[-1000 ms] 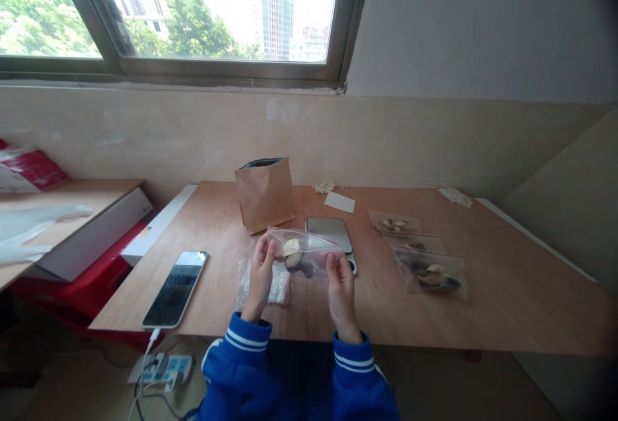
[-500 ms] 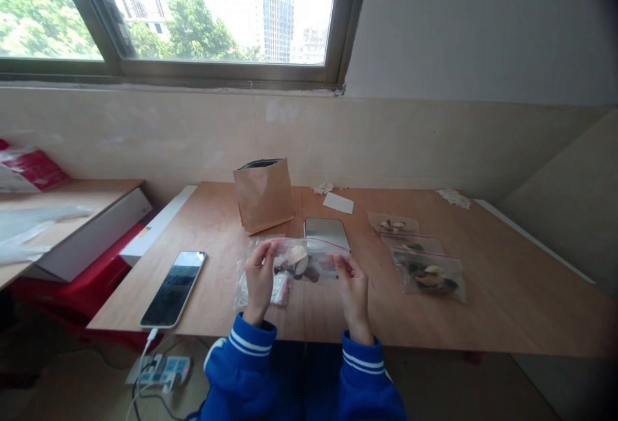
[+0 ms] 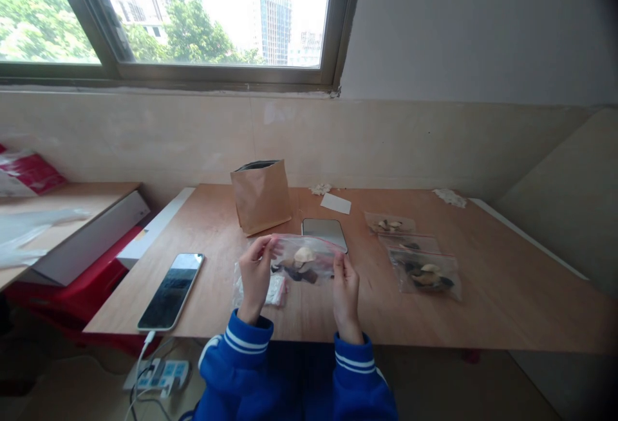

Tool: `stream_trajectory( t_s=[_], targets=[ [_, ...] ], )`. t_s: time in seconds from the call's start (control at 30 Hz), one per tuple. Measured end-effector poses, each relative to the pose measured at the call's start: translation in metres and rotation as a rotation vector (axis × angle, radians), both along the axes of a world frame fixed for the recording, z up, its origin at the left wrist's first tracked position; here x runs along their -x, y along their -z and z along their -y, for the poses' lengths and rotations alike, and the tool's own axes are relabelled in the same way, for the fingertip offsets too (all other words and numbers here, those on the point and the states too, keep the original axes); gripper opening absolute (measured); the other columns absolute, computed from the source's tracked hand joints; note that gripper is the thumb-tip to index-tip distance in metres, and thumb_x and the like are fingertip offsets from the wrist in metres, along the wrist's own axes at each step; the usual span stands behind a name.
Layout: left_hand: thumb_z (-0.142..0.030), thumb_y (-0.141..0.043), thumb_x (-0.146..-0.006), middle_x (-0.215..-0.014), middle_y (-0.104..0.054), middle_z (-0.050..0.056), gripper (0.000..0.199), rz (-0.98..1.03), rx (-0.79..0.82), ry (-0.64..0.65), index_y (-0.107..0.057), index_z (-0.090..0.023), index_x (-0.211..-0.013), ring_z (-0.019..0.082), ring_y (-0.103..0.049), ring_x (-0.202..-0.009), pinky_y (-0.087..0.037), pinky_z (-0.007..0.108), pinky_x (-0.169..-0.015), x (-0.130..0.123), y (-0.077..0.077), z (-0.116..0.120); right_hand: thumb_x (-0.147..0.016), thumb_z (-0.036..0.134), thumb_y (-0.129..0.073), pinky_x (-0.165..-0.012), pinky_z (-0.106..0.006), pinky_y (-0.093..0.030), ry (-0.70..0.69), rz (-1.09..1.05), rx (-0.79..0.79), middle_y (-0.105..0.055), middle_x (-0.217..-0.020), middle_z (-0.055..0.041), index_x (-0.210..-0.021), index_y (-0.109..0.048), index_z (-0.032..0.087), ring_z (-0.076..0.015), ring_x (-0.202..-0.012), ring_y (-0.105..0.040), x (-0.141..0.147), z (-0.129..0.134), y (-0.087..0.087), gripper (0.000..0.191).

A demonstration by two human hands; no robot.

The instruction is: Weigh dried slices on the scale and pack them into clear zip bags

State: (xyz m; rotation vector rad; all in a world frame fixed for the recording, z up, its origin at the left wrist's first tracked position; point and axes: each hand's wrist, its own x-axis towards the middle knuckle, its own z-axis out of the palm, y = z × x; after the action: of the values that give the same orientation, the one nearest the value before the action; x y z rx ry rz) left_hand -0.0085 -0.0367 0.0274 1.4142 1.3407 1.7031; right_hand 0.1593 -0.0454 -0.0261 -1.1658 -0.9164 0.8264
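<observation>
Your left hand (image 3: 255, 277) and right hand (image 3: 346, 297) each pinch an opposite side of the clear zip bag (image 3: 323, 260), held at twelve o'clock just above the plywood table (image 3: 483, 292); it looks light, limp and slippery, its pale and dark pieces (image 3: 302, 266) possibly brittle, so grip the edges.
</observation>
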Motion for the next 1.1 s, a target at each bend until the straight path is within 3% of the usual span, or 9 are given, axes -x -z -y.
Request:
stream_trajectory(
  t_s=[0.07, 0.17, 0.43, 0.57, 0.7, 0.93, 1.1],
  targets=[
    [-0.043, -0.059, -0.086, -0.070, -0.069, 0.001, 0.026, 0.006, 0.018, 0.056, -0.069, -0.019, -0.086, 0.014, -0.062, -0.062, -0.050, 0.024, -0.059, 0.000, 0.002, -0.001, -0.087, 0.060, -0.049, -0.085, -0.036, -0.050, -0.001, 0.008, 0.000, -0.073, -0.102, -0.0109, -0.105, -0.069, 0.016, -0.0265, -0.098, -0.066, 0.000, -0.001, 0.001, 0.051],
    [-0.043, -0.063, -0.083, -0.072, -0.070, 0.002, 0.026, 0.021, 0.046, 0.126, -0.069, -0.019, -0.085, 0.015, -0.064, -0.062, -0.051, 0.025, -0.057, -0.001, 0.004, 0.000, -0.085, 0.060, -0.052, -0.076, -0.034, -0.051, 0.003, 0.025, 0.011, -0.074, -0.092, -0.0096, -0.099, -0.069, 0.016, -0.0251, -0.086, -0.067, -0.001, 0.000, 0.000, 0.049],
    [-0.043, -0.063, -0.082, -0.069, -0.070, 0.002, 0.028, 0.161, 0.148, 0.162, -0.066, -0.016, -0.085, 0.014, -0.065, -0.055, -0.051, 0.023, -0.053, 0.000, 0.015, 0.000, -0.082, 0.059, -0.057, -0.066, -0.033, -0.051, 0.063, -0.082, 0.030, -0.075, -0.082, -0.0093, -0.101, -0.068, 0.016, -0.0244, -0.071, -0.068, -0.007, -0.001, 0.000, 0.048],
    [-0.044, -0.059, -0.085, -0.072, -0.071, 0.004, 0.030, 0.190, 0.157, 0.187, -0.065, -0.015, -0.088, 0.015, -0.066, -0.057, -0.052, 0.024, -0.055, 0.003, 0.018, 0.000, -0.081, 0.057, -0.059, -0.067, -0.033, -0.051, 0.097, -0.043, 0.000, -0.075, -0.087, -0.0097, -0.097, -0.069, 0.016, -0.0240, -0.076, -0.068, -0.008, -0.004, -0.004, 0.045],
    [-0.046, -0.058, -0.086, -0.073, -0.070, 0.004, 0.030, 0.171, 0.167, 0.160, -0.063, -0.016, -0.086, 0.016, -0.066, -0.061, -0.052, 0.026, -0.058, 0.004, 0.022, 0.001, -0.081, 0.054, -0.061, -0.071, -0.033, -0.051, 0.106, -0.020, -0.016, -0.074, -0.090, -0.0103, -0.092, -0.069, 0.015, -0.0228, -0.078, -0.067, -0.009, -0.003, -0.007, 0.040],
    [-0.048, -0.058, -0.085, -0.075, -0.068, 0.004, 0.031, 0.048, 0.147, 0.000, -0.064, -0.017, -0.084, 0.019, -0.066, -0.077, -0.050, 0.029, -0.072, 0.001, 0.031, 0.003, -0.081, 0.051, -0.064, -0.079, -0.035, -0.051, 0.121, -0.044, -0.025, -0.074, -0.090, -0.0093, -0.090, -0.070, 0.016, -0.0232, -0.084, -0.067, -0.008, 0.004, -0.008, 0.037],
    [-0.047, -0.057, -0.086, -0.078, -0.066, 0.003, 0.030, 0.102, 0.106, 0.069, -0.062, -0.018, -0.085, 0.017, -0.063, -0.076, -0.049, 0.027, -0.072, -0.008, 0.034, 0.006, -0.081, 0.052, -0.063, -0.077, -0.033, -0.052, 0.150, -0.101, -0.044, -0.073, -0.083, -0.0075, -0.089, -0.068, 0.016, -0.0215, -0.080, -0.067, -0.005, 0.005, -0.012, 0.038]
  ],
)
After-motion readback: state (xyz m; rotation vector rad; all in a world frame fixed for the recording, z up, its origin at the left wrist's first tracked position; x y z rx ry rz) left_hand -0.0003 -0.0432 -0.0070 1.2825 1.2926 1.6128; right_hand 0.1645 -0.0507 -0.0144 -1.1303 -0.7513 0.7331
